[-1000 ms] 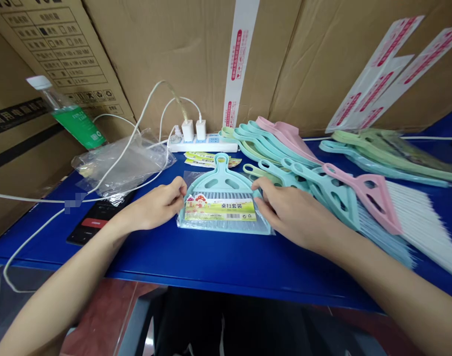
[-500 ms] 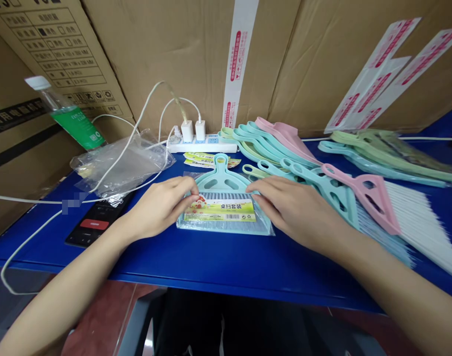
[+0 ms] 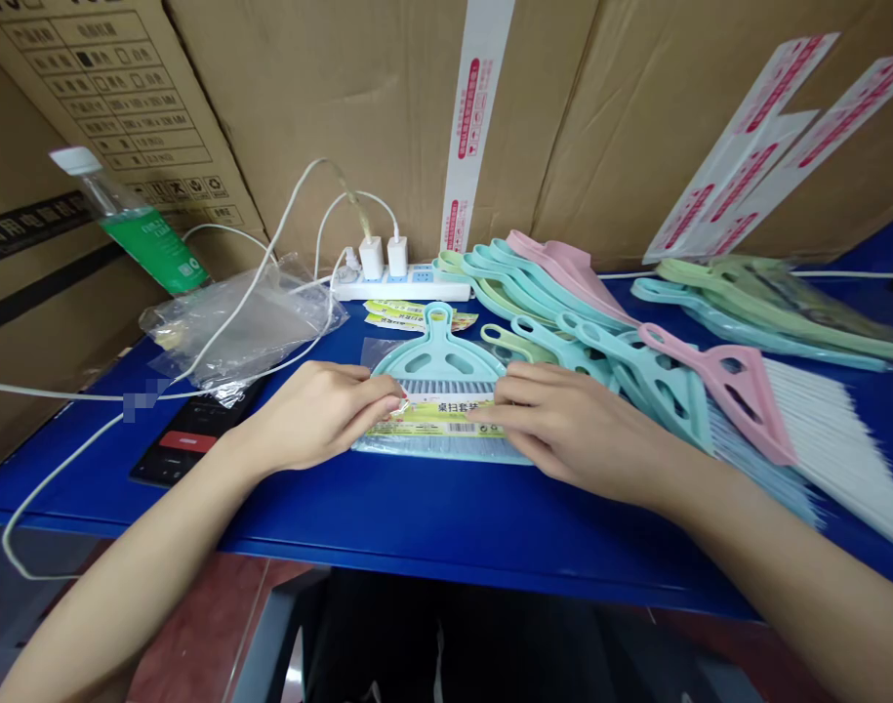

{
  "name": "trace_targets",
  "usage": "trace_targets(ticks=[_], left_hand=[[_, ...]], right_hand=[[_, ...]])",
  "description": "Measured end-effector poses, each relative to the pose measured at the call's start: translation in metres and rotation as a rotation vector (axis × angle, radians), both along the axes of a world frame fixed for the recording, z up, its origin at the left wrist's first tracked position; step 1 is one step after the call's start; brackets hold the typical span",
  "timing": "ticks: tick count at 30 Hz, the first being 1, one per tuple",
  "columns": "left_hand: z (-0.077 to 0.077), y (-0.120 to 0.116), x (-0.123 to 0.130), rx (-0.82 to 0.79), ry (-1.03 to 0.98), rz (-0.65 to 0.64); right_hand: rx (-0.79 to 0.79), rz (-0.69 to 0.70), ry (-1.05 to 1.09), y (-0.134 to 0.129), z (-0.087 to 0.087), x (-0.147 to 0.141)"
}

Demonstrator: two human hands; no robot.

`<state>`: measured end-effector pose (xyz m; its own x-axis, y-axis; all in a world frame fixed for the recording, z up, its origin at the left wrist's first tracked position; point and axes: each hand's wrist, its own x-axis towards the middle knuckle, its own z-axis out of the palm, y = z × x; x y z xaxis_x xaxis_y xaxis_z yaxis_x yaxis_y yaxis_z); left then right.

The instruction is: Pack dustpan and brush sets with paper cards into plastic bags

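Observation:
A light blue dustpan (image 3: 437, 350) lies on the table in a clear plastic bag (image 3: 446, 451), handle pointing away from me, with a grey-bristled brush (image 3: 432, 387) in it. A yellow-green printed label (image 3: 446, 412) spans its middle. At the left side my left hand (image 3: 329, 412) is closed, thumb and finger pinching the bag at the label's left end. My right hand (image 3: 570, 415) rests over the right side, fingers stretched and apart, one reaching onto the label and covering its right end.
Behind lie more labels (image 3: 398, 320) and a white power strip (image 3: 417, 283). Dustpans (image 3: 541, 278) and brushes (image 3: 739, 391) are piled right, bagged sets (image 3: 768, 312) beyond. Left are a phone (image 3: 189, 439), plastic bags (image 3: 241, 312), a bottle (image 3: 153, 249) and cables. Cartons (image 3: 373, 107) stand behind.
My left fingers have closed further in a pinch on the bag by the label's left end. My right fingers have moved down and left, onto the label.

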<state>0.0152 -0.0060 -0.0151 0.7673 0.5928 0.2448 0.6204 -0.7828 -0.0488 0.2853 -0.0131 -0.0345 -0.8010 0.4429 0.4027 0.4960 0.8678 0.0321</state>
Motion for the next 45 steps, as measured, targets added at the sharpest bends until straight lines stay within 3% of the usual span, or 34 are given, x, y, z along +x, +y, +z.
trace_targets(ticks=[6, 12, 24, 30, 35, 45], left_hand=[[-0.002, -0.001, -0.001, 0.032, -0.017, -0.005], [-0.006, -0.001, 0.004, -0.044, -0.017, -0.083], [0.004, 0.002, 0.002, -0.198, 0.073, 0.190], [0.010, 0.003, -0.005, -0.250, 0.152, 0.213], [0.011, 0.000, -0.004, -0.222, 0.048, 0.122], [0.012, -0.003, -0.004, -0.087, -0.070, 0.116]], right_hand=[[-0.040, -0.004, -0.024, 0.001, -0.002, 0.000], [-0.050, 0.017, -0.008, 0.000, -0.005, -0.002], [-0.088, 0.006, -0.062, 0.000, -0.011, -0.003], [-0.135, 0.002, -0.050, 0.000, -0.008, -0.003], [-0.222, 0.008, 0.015, 0.003, -0.006, -0.003], [-0.235, -0.005, 0.053, 0.002, -0.002, -0.001]])
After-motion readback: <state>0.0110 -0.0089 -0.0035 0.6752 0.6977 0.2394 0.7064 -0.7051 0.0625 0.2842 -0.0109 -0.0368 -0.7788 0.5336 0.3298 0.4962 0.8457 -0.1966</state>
